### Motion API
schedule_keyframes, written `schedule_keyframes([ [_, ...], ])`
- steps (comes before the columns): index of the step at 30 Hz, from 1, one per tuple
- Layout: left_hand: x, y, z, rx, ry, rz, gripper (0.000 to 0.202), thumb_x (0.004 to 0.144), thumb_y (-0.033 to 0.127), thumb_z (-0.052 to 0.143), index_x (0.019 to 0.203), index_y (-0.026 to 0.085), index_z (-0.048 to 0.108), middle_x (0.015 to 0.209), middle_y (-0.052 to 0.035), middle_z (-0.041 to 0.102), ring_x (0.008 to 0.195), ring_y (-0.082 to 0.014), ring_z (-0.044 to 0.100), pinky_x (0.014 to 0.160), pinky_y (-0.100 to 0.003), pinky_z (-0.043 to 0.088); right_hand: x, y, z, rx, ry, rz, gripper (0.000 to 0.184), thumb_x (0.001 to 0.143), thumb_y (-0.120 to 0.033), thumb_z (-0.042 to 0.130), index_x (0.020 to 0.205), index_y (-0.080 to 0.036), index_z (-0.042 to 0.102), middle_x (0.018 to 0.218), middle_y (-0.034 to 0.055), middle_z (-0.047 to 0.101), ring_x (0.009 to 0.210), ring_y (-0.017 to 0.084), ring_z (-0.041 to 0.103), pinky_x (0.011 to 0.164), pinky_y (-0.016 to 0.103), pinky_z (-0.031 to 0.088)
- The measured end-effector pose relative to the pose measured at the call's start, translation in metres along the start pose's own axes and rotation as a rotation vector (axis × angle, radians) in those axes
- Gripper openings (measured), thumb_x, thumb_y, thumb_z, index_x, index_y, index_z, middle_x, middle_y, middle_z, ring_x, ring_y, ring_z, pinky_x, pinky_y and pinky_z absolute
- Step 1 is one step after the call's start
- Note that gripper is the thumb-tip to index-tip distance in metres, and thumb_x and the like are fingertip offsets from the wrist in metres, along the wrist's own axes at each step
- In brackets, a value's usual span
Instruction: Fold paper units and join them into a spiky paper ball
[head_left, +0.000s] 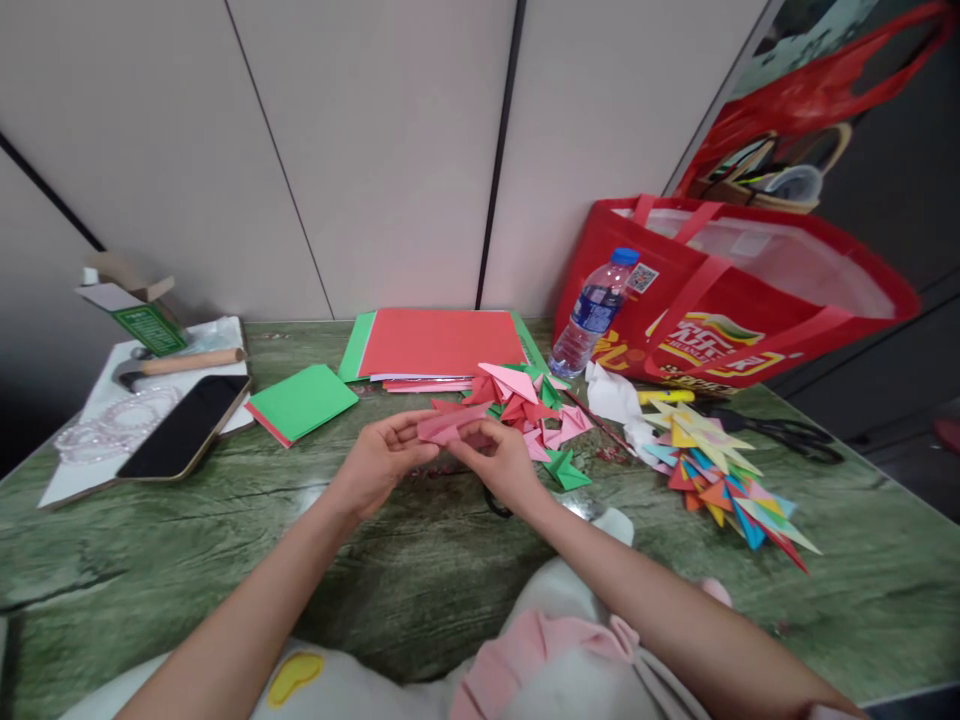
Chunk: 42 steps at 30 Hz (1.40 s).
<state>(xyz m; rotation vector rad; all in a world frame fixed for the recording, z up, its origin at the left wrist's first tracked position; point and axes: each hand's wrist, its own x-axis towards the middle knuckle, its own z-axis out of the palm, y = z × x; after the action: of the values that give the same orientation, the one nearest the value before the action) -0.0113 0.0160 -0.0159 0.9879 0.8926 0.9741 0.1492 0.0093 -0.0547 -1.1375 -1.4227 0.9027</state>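
A folded piece of pink paper (pixel 450 425) is held up over the table between both hands. My left hand (pixel 386 455) is closed on its left end, and my right hand (pixel 499 460) pinches its right end between thumb and fingers. Just behind my right hand lies a heap of folded red, pink and green paper pieces (pixel 525 395). One green folded piece (pixel 566 470) sits at the heap's near edge. A stack of flat red and green sheets (pixel 450 340) lies beyond my hands, and a smaller green stack (pixel 302 402) is to the left.
At the left are a phone (pixel 187 425), a hammer (pixel 184 363), a bead string (pixel 112 425) and a small open box (pixel 142 310). On the right stand a water bottle (pixel 592 320) and a red bag (pixel 712 300), near multicoloured folded paper (pixel 724 475) and black scissors (pixel 787 435).
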Motion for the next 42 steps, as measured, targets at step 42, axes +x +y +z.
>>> schedule_keyframes([
  [42,0.000,0.000,-0.003,0.046,-0.104,-0.143,0.036,0.059,0.024,0.078,0.091,0.008,0.070,0.086,-0.0121,0.073,0.078,-0.0224,0.068,0.081,-0.037,0.052,-0.002,-0.013,-0.005,-0.080,0.044,-0.058,0.014,0.064,-0.023,0.070,0.076,-0.019,0.065,0.081,0.0026,0.067,0.077,0.019,0.061,0.074,0.031,0.046],
])
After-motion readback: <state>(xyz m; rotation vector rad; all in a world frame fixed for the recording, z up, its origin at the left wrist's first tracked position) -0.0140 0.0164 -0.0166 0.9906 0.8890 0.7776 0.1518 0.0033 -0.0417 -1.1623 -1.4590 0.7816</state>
